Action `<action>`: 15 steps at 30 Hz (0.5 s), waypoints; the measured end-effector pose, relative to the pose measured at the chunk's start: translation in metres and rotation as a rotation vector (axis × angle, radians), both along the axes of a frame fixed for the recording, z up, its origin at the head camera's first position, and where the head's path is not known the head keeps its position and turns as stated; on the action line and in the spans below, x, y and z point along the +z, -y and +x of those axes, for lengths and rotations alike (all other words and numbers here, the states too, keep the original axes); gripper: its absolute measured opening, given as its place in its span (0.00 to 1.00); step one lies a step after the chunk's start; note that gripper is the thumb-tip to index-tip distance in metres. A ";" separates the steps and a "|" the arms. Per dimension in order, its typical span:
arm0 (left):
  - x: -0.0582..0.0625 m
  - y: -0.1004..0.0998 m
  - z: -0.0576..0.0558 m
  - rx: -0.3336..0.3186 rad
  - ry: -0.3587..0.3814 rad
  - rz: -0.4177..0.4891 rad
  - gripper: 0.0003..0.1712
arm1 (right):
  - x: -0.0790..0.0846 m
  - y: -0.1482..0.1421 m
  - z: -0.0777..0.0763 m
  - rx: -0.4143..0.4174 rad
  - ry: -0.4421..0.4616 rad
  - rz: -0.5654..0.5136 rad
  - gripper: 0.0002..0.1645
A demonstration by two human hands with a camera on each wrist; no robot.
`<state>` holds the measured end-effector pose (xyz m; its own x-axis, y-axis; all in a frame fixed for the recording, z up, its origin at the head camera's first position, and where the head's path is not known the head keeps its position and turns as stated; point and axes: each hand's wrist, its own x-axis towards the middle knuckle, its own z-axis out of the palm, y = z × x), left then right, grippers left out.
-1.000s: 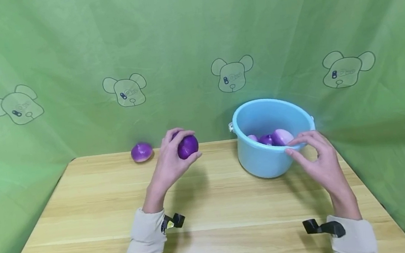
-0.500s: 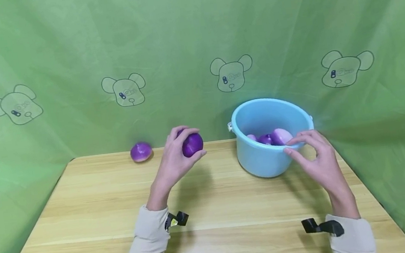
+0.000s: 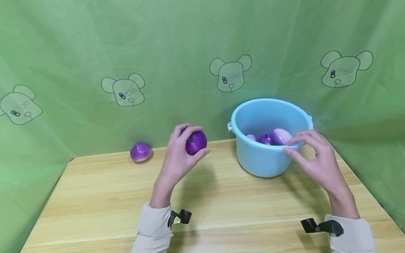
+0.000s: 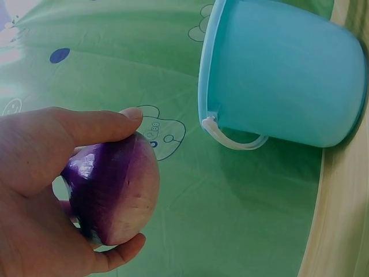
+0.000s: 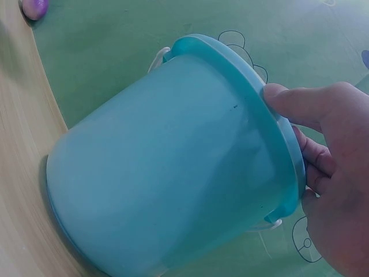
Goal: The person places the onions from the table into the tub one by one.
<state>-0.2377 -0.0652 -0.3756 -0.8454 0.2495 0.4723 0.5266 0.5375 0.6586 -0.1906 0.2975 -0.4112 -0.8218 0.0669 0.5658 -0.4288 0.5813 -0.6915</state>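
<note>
My left hand (image 3: 180, 155) grips a purple onion (image 3: 195, 143) between thumb and fingers, held above the table to the left of the bucket. The left wrist view shows the onion (image 4: 124, 184) glossy purple on one side and pale on the other. My right hand (image 3: 318, 160) pinches the near right rim of a light blue bucket (image 3: 259, 159), thumb outside and fingers over the inside. Inside the bucket lie several purple and pale pieces (image 3: 281, 136), partly hidden by its wall. Another purple onion (image 3: 141, 151) rests on the table at the back left.
The wooden table (image 3: 94, 211) meets a green curtain (image 3: 174, 39) with printed bear heads along its back edge. A white handle (image 4: 233, 138) hangs at the bucket's side. Black camera mounts sit on both sleeves.
My left hand has moved a little to the right and slightly up with the onion, nearer the bucket. The right hand and the bucket stay practically where they were.
</note>
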 end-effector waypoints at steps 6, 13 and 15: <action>0.002 -0.003 0.000 -0.011 -0.003 0.000 0.35 | -0.001 0.000 -0.001 -0.005 -0.002 0.007 0.15; 0.005 -0.008 0.000 -0.020 -0.003 0.009 0.34 | -0.001 -0.001 -0.002 0.000 -0.008 0.006 0.16; 0.006 -0.009 0.000 -0.023 -0.006 0.010 0.34 | -0.001 -0.001 -0.001 0.002 -0.004 0.002 0.16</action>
<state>-0.2380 -0.0562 -0.3700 -0.8365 0.2642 0.4802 0.5430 0.5181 0.6609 -0.1917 0.2981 -0.4118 -0.8198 0.0639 0.5690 -0.4325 0.5820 -0.6886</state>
